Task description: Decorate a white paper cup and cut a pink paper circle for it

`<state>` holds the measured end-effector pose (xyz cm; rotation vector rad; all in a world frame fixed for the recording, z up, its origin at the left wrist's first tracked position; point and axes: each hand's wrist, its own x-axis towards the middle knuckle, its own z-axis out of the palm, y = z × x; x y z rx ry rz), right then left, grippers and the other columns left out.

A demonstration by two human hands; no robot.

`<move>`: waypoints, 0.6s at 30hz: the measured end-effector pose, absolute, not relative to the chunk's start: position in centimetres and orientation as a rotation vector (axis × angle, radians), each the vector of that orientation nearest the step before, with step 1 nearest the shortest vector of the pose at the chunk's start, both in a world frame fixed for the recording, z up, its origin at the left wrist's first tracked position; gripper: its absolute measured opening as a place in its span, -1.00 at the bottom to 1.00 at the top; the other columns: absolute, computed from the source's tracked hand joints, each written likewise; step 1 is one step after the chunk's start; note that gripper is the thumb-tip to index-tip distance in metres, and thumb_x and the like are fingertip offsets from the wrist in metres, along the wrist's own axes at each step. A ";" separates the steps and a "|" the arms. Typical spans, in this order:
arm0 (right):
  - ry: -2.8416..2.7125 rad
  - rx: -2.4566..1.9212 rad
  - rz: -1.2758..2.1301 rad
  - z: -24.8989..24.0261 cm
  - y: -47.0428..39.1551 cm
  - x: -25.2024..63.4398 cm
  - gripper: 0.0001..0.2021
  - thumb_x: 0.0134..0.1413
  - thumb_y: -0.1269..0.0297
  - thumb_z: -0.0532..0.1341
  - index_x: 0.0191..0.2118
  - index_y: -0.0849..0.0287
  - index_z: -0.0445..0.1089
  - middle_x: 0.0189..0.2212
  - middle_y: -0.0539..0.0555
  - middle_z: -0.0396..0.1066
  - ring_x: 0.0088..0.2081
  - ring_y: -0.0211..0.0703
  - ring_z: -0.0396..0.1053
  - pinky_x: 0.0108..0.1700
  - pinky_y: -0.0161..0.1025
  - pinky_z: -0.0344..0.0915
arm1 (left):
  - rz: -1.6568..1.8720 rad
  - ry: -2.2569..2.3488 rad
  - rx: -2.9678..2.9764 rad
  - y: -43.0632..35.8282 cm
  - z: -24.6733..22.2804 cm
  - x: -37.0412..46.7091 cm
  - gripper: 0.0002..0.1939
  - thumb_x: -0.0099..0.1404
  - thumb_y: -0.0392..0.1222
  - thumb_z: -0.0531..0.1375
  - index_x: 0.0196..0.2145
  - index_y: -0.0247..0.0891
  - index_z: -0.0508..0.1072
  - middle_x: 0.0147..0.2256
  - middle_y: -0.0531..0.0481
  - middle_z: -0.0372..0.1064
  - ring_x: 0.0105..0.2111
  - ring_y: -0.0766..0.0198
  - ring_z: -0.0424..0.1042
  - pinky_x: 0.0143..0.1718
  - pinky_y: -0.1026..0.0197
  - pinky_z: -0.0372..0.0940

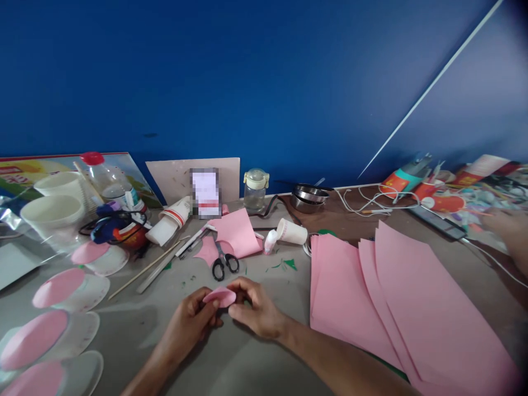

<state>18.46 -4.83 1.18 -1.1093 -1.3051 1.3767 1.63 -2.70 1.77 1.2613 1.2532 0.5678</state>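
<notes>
A small curved piece of pink paper (221, 297) is held between both hands over the grey table. My left hand (197, 314) pinches its left side, thumb in front. My right hand (256, 311) has thumb and fingers at its right edge, also closed on it. Just beyond the hands lie scissors with black handles (225, 266), their blades over pink paper scraps (241, 234). A white paper cup (292, 231) on its side and a small white bottle (270, 242) lie a little further right.
Large pink sheets (350, 291) cover the right side. Cups with pink paper (58, 289) line the left edge, near stacked cups (53, 220) and a bottle with a red cap (107, 176). Behind stand a glass jar (255, 190) and metal bowls (309, 197). Another person's hand (509, 234) shows far right.
</notes>
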 end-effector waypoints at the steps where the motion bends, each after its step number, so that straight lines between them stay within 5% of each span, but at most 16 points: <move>1: -1.291 -1.064 1.406 1.2 -4.8 18.6 -0.76 -0.19 0.39 0.20 -0.27 0.18 0.36 -0.49 -0.08 0.26 -0.47 -0.32 0.17 -0.40 -0.37 0.14 | 0.578 1.264 1.301 -2.7 1.7 1.6 -0.65 0.12 0.13 0.18 -0.43 -0.25 0.38 -0.66 0.13 0.22 -0.68 0.34 0.24 -0.73 0.36 -0.03; 5: -1.101 -0.986 1.562 0.7 -4.6 19.0 -0.67 -0.23 0.37 0.22 -0.20 0.14 0.34 -0.45 -0.07 0.28 -0.50 -0.34 0.17 -0.46 -0.39 0.13 | 0.773 1.360 1.664 -3.0 1.5 0.6 -0.84 0.14 -0.14 0.16 -0.37 -0.22 0.51 -0.53 0.01 0.44 -0.51 0.21 0.41 -0.50 0.26 0.26; 8: -0.958 -0.923 1.708 0.3 -4.4 19.1 -0.77 -0.11 0.20 0.25 -0.29 0.20 0.38 -0.52 -0.06 0.29 -0.59 -0.39 0.13 -0.55 -0.39 0.05 | 0.975 1.386 1.992 -3.1 1.0 -0.7 -0.81 0.09 -0.26 0.15 -0.35 -0.18 0.55 -0.36 -0.09 0.55 -0.33 0.08 0.51 -0.28 0.18 0.36; 13: -0.814 -0.774 1.867 0.2 -4.5 19.0 -0.54 -0.04 -0.07 0.27 -0.22 0.29 0.42 -0.55 -0.03 0.34 -0.64 -0.38 0.20 -0.60 -0.38 0.07 | 1.199 1.138 2.465 -2.6 -0.1 -2.0 -0.69 0.16 -0.39 0.09 -0.24 -0.14 0.55 -0.34 -0.11 0.57 -0.25 0.07 0.53 -0.12 0.10 0.38; 18: -0.614 -0.773 2.017 0.5 -4.6 18.8 -0.48 -0.24 0.24 0.47 -0.09 0.19 0.36 -0.54 -0.13 0.32 -0.66 -0.45 0.16 -0.63 -0.45 0.04 | 1.294 0.745 2.611 -2.4 0.2 -1.0 -0.65 0.25 -0.41 0.09 -0.07 -0.13 0.47 -0.39 -0.05 0.53 -0.33 0.18 0.52 -0.08 0.08 0.38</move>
